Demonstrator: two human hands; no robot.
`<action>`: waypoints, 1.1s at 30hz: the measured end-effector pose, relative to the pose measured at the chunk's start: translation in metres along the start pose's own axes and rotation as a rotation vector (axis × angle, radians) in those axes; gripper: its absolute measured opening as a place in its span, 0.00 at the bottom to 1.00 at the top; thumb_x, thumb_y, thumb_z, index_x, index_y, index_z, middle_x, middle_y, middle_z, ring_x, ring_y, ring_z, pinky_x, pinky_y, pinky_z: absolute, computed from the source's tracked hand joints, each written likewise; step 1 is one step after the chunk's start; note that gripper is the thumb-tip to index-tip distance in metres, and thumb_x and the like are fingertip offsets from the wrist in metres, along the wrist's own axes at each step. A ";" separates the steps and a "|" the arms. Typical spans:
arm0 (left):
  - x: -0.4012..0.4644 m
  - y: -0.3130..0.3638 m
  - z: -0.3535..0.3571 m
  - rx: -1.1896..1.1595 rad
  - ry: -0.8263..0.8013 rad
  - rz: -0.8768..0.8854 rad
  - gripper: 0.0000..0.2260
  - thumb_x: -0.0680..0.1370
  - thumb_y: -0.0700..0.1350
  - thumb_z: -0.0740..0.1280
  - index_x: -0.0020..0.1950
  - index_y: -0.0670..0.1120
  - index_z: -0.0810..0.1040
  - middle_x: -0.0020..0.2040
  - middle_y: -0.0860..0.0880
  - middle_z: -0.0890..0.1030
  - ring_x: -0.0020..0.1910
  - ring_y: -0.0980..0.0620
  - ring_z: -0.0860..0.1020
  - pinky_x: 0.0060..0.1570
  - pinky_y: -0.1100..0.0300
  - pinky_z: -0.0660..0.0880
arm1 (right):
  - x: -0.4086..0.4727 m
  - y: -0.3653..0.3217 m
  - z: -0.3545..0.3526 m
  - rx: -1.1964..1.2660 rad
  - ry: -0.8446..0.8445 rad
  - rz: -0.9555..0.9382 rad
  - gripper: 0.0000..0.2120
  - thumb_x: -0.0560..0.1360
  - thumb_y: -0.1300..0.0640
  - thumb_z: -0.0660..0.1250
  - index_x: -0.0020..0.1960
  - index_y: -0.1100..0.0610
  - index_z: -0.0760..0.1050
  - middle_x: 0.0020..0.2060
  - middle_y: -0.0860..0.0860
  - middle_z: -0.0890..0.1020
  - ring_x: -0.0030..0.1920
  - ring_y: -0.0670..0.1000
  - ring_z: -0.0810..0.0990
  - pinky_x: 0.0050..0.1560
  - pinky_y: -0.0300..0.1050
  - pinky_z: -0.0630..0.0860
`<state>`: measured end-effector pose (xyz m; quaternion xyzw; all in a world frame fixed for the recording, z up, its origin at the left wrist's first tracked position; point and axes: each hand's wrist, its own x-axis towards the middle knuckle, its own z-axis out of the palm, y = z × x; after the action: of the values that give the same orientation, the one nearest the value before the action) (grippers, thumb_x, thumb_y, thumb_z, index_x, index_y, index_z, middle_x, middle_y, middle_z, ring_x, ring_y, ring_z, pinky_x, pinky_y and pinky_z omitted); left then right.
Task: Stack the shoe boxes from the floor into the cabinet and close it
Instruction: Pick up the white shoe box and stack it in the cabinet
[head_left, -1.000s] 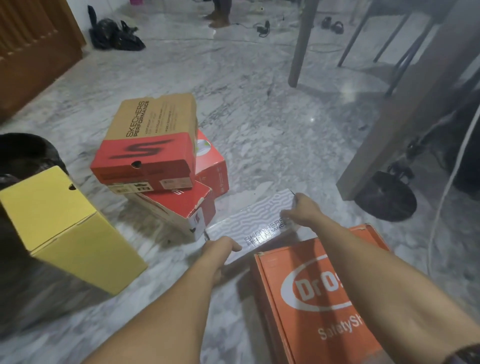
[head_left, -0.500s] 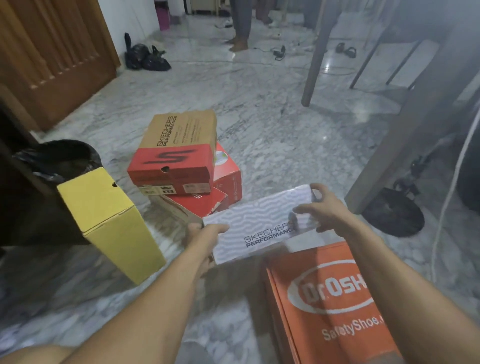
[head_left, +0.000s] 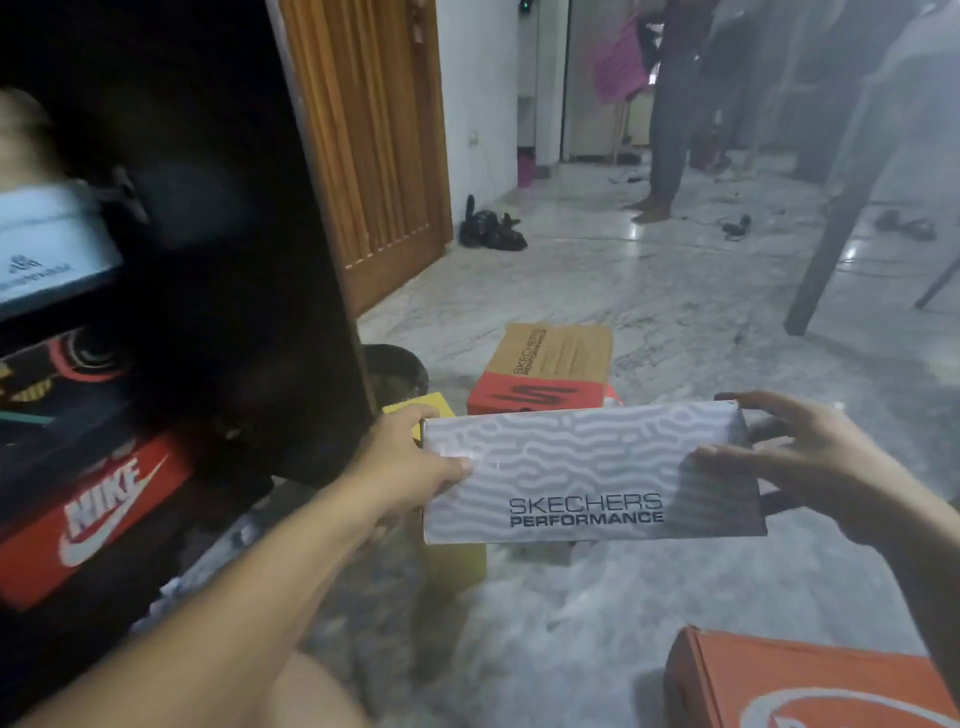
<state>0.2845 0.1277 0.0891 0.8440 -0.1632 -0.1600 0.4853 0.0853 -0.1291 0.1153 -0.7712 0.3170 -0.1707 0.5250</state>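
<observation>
Change: our grey box (head_left: 592, 470) was low on the floor; now it is up in the air.
Hands: left hand (head_left: 410, 467) and right hand (head_left: 810, 467) grip its ends.
Cabinet (head_left: 218, 260): open beside us; dark, maybe roomy.
Means: slide it in next.

Both bare forearms were extended forward from the lower edge of the view, the left arm rising diagonally from the lower left and the right arm entering from the right edge. The left hand (head_left: 415, 462) was closed in a grip, its thumb laid flat across the near face of what was held and its fingers wrapped out of sight behind. The right hand (head_left: 810, 467) was spread wide, the thumb stretched toward the left and the fingers curled over the far upper corner, the palm turned inward toward the left hand.
</observation>
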 end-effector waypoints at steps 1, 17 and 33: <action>-0.006 0.002 -0.018 0.006 0.038 0.019 0.26 0.66 0.41 0.79 0.61 0.52 0.76 0.48 0.50 0.82 0.47 0.50 0.82 0.50 0.48 0.81 | -0.005 -0.012 0.007 0.015 -0.002 -0.036 0.25 0.65 0.62 0.79 0.59 0.51 0.78 0.46 0.57 0.82 0.42 0.56 0.84 0.34 0.57 0.83; -0.081 -0.013 -0.294 -0.067 0.575 0.079 0.30 0.55 0.60 0.79 0.54 0.56 0.76 0.54 0.48 0.81 0.51 0.49 0.82 0.45 0.54 0.77 | -0.053 -0.179 0.200 0.080 -0.118 -0.545 0.26 0.62 0.59 0.80 0.55 0.39 0.81 0.46 0.49 0.87 0.51 0.47 0.84 0.52 0.57 0.81; 0.004 0.054 -0.508 -0.132 0.990 0.261 0.26 0.69 0.44 0.78 0.65 0.46 0.74 0.58 0.47 0.78 0.57 0.47 0.78 0.62 0.50 0.74 | -0.017 -0.373 0.349 0.136 0.051 -0.927 0.27 0.65 0.51 0.78 0.63 0.47 0.79 0.51 0.50 0.85 0.52 0.46 0.81 0.63 0.42 0.74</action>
<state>0.4992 0.4899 0.3786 0.7587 -0.0076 0.3105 0.5726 0.3957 0.2196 0.3226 -0.7908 -0.0598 -0.4266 0.4348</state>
